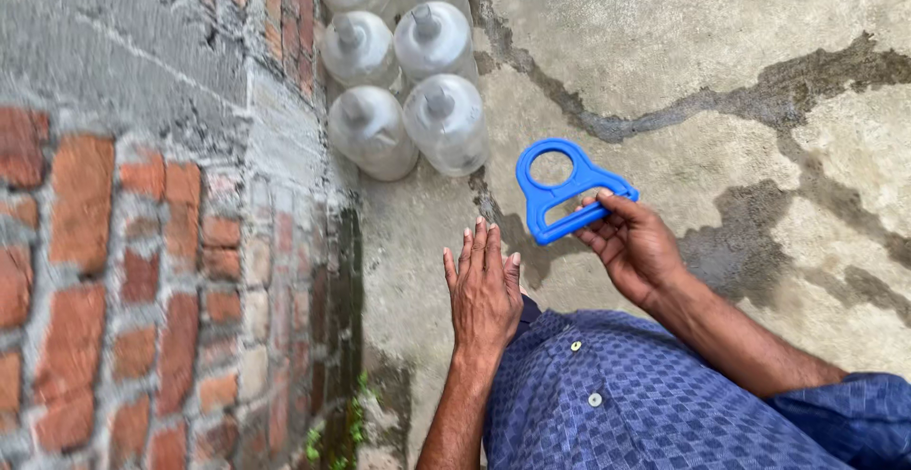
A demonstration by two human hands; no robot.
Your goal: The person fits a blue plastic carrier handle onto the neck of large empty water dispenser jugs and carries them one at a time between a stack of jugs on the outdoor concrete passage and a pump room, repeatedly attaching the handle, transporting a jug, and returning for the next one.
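My right hand grips a blue plastic bottle-carrying handle by its grip bar, the ring end pointing up and away from me. My left hand is held flat with fingers together and extended, holding nothing, just left of the handle and apart from it. Several large clear water jugs with narrow necks stand in two rows on the ground ahead, against the wall. The nearest jug is a short way beyond the handle.
A red brick wall with grey mortar runs along the left. The ground is cracked concrete with damp dark patches. Small green weeds grow at the wall's base. My blue checked shirt fills the lower frame.
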